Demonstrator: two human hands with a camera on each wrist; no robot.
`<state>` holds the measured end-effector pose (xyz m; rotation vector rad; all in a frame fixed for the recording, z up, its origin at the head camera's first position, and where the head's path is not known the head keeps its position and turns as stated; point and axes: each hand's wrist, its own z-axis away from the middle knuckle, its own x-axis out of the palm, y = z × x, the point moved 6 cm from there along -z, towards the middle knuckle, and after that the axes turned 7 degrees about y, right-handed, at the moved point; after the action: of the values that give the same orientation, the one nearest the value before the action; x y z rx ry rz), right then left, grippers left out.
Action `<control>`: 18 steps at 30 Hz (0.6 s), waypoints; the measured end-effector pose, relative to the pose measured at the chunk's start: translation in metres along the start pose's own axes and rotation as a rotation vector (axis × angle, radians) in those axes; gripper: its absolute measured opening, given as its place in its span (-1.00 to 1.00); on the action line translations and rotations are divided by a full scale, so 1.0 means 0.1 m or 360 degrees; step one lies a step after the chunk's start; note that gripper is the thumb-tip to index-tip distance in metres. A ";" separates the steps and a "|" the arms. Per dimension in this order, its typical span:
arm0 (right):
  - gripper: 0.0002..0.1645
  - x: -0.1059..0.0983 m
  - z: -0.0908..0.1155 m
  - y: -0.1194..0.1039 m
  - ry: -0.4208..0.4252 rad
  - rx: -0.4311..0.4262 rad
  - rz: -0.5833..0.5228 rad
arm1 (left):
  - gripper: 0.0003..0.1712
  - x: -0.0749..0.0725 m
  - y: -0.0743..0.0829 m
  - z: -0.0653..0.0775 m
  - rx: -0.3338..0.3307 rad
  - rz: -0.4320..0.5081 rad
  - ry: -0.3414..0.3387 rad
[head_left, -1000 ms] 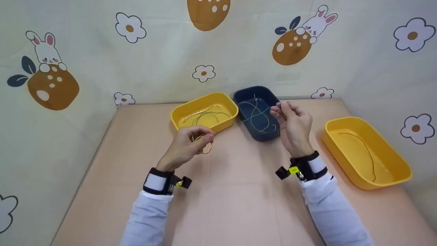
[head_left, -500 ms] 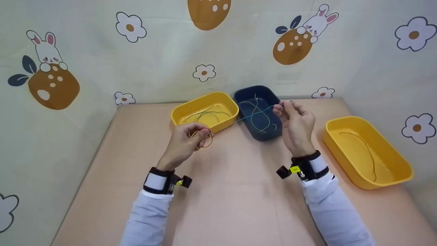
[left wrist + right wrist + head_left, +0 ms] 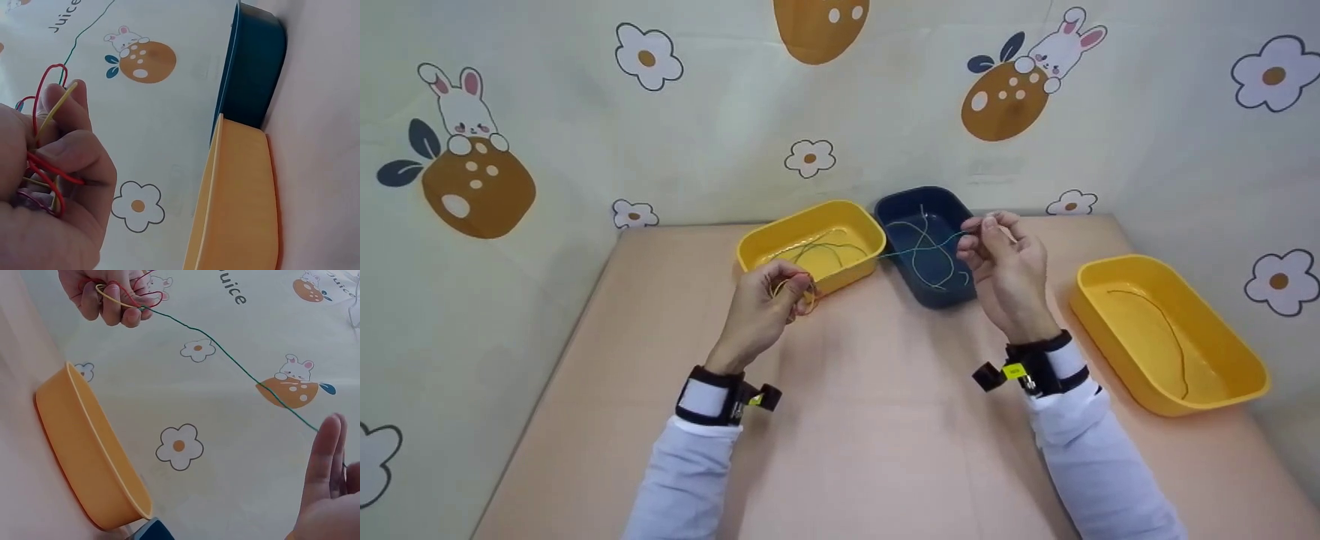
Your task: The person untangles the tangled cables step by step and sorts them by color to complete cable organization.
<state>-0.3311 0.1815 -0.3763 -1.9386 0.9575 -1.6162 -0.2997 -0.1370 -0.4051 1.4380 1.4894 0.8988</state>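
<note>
Three or more coloured threads bunch in the left hand (image 3: 761,304), whose fingers curl round red thread (image 3: 49,166) and yellow thread (image 3: 56,111). The right hand (image 3: 1009,277) pinches green thread (image 3: 234,360), drawn nearly straight between the hands.

Principal risk: a hard pull on the green could cinch the red and yellow loops into a knot; whether they are already tied cannot be told. A loosened left grip could release the whole bunch. The green also crosses above the navy tray (image 3: 919,296), so slack could drop it among the threads there.

Containers: the left yellow tray (image 3: 851,281), touching or just beside the navy one, holds several greenish threads (image 3: 832,245). The navy tray holds looped yellow-green thread (image 3: 951,262). The right yellow tray (image 3: 1099,352), well apart, contains one dark thread (image 3: 1168,322), loosely curved.
</note>
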 end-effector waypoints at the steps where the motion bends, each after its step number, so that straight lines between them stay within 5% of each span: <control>1: -0.77 0.03 0.01 0.00 -0.0086 0.0024 -0.0032 | -0.80 0.00 0.01 0.00 0.0019 -0.0019 0.0014; 10: -0.89 0.24 0.13 -0.03 -0.0727 0.0121 0.0003 | -0.84 -0.06 0.16 0.01 0.0083 -0.0284 0.0213; 18: -0.86 0.30 0.19 -0.07 -0.1060 0.0013 0.0093 | -0.79 -0.18 0.06 -0.02 0.0108 -0.0396 0.0414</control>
<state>-0.3091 0.1621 -0.3559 -2.1920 0.7105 -0.8277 -0.2997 -0.1549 -0.3975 1.1818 1.8613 0.9123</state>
